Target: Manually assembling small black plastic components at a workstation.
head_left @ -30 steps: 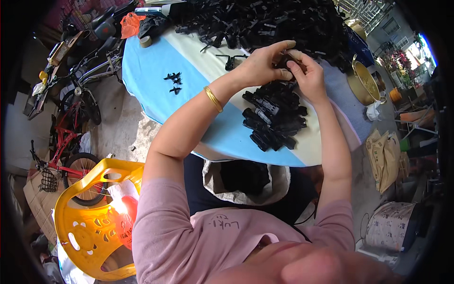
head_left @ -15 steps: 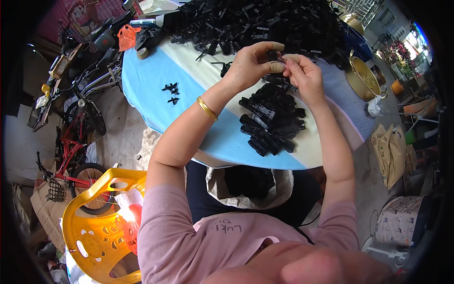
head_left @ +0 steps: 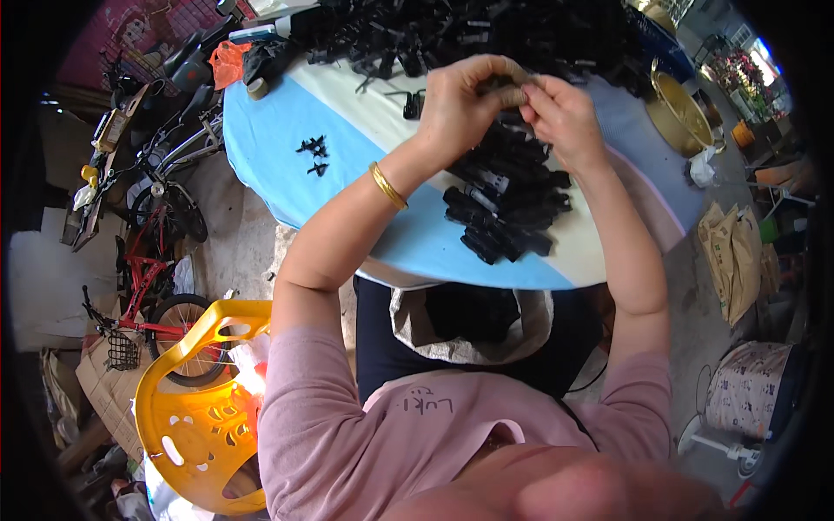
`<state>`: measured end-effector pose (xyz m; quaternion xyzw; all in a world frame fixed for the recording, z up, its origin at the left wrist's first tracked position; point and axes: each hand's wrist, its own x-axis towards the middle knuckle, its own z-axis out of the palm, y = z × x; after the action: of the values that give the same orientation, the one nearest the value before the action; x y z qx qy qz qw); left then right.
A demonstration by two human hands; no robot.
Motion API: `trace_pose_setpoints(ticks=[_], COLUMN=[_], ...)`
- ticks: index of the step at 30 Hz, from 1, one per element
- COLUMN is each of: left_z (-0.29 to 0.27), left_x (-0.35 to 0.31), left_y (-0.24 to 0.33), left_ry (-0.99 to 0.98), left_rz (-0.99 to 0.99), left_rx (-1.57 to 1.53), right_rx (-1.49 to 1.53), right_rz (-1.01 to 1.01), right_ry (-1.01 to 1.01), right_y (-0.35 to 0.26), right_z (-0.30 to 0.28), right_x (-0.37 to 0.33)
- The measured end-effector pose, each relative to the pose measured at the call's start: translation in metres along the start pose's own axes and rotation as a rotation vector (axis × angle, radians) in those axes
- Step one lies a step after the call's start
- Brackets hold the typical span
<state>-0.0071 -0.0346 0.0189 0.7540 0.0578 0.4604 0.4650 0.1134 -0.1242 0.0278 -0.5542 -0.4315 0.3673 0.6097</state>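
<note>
Back from the left hand [head_left: 460, 104] and right hand [head_left: 565, 122], fingers pinched, runs a black plastic heap [head_left: 508, 221]; what they hold is hidden.

At one o'clock, the fingertips of the left hand [head_left: 460, 106] and right hand [head_left: 569, 120] are brought together above the cloth-covered worktop [head_left: 274, 174]. A large heap of black parts [head_left: 486, 39] is spread at twelve; a smaller pile [head_left: 512, 208] is gathered near the centre, toward two. Small black pieces [head_left: 313, 148] are laid between ten and eleven. A yellow chair [head_left: 165, 404] is seen at eight.
</note>
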Motion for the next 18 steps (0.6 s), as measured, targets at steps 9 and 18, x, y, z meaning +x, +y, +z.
trace_pose_setpoints(ticks=[9,18], left_z=[0.019,-0.020], left_x=[0.005,0.011], left_y=[0.000,-0.007], left_ry=[0.049,-0.288], left_rz=[0.180,-0.269], left_rx=[0.381,-0.366], right_rx=[-0.184,-0.017], right_rz=[-0.584,-0.226], right_ry=[0.049,0.099], right_y=[0.008,-0.011], right_z=[-0.014,-0.033], right_x=[0.028,0.015])
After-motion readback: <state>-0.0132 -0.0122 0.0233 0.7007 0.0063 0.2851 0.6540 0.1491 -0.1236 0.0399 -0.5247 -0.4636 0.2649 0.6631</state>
